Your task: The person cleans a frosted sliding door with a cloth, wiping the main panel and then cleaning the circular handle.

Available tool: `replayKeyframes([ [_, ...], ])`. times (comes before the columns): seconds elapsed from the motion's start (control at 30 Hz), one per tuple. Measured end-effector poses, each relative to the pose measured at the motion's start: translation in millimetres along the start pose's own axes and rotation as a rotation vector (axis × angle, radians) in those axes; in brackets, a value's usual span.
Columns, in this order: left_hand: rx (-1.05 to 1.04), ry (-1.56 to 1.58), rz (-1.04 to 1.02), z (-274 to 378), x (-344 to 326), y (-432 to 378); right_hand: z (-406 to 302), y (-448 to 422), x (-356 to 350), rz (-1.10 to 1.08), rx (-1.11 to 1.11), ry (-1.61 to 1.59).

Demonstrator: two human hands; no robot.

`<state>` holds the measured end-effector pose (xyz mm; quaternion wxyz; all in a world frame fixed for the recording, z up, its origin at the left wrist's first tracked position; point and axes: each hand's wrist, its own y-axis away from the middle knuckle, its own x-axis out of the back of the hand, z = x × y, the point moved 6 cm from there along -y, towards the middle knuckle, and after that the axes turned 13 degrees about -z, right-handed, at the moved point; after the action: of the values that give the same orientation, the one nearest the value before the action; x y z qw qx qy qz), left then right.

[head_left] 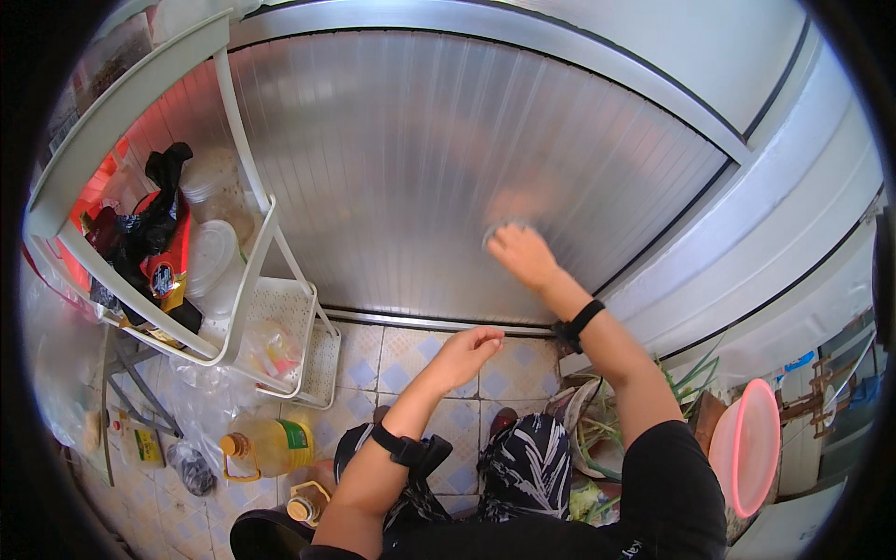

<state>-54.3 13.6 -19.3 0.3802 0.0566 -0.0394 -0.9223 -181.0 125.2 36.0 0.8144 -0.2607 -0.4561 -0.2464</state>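
My right hand [518, 253] presses a greyish wad [494, 234], perhaps a scouring pad, against the ribbed translucent panel [392, 175] in front of me. The fingers cover most of the wad, so its kind cannot be told for sure. Lower and to the left, my left hand [470, 355] hangs in the air before the panel's bottom rail, its fingers loosely curled and nothing visible in it. Black straps circle both forearms.
At left stands a white plastic shelf rack [245, 308] with lidded tubs [210, 259] and black bags. Oil bottles [269, 448] stand on the tiled floor near my left arm. To the right are green onions [696, 374] and a pink basin [745, 448].
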Motion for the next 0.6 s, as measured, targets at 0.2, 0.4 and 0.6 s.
replayKeyframes([
  [0.2, -0.014, 0.022, -0.009, 4, -6, 4, 83, -43, 177, 0.623, -0.269, 0.023],
  [0.4, -0.085, -0.025, 0.016, -4, -9, -3, 54, -44, 139, 0.649, -0.272, -0.017],
  [0.6, -0.022, -0.047, -0.016, 2, -9, -2, -32, -5, -28, -0.039, 0.090, 0.048],
])
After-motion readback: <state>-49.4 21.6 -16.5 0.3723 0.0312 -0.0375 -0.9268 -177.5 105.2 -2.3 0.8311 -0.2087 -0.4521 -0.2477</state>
